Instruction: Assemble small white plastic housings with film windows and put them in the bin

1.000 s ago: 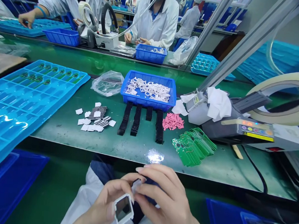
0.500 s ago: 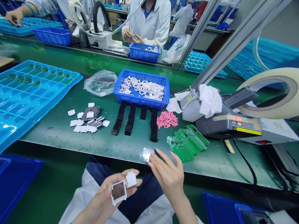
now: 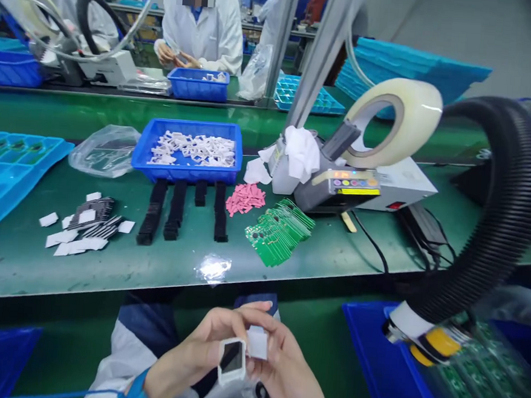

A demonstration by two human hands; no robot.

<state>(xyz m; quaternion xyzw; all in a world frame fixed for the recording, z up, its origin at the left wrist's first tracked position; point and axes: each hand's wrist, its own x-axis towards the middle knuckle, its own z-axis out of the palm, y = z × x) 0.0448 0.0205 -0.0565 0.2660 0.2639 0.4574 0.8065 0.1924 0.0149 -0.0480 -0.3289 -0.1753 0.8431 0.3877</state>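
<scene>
My left hand [image 3: 191, 354] grips a small white square plastic frame [image 3: 231, 375] with a dark pane inside it. My right hand [image 3: 292, 370] has come up against the left one, its fingers closed around a small white square piece [image 3: 258, 342]. Fingertips of both hands overlap behind the two parts, so the far side of each is hidden. The two parts sit side by side above my lap, below the bench's front edge.
On the green bench [image 3: 160, 273] stands a blue bin [image 3: 141, 161] of white frames. Before it lie black strips [image 3: 152, 212], pink pieces [image 3: 246, 199], green circuit boards [image 3: 280, 230] and white-and-dark squares [image 3: 80, 243]. A tape dispenser [image 3: 338, 195] and black hose [image 3: 497, 197] are right.
My right hand has left the bench edge and joined my left hand, closing on the white square piece. The view has turned right, bringing the black hose into sight.
</scene>
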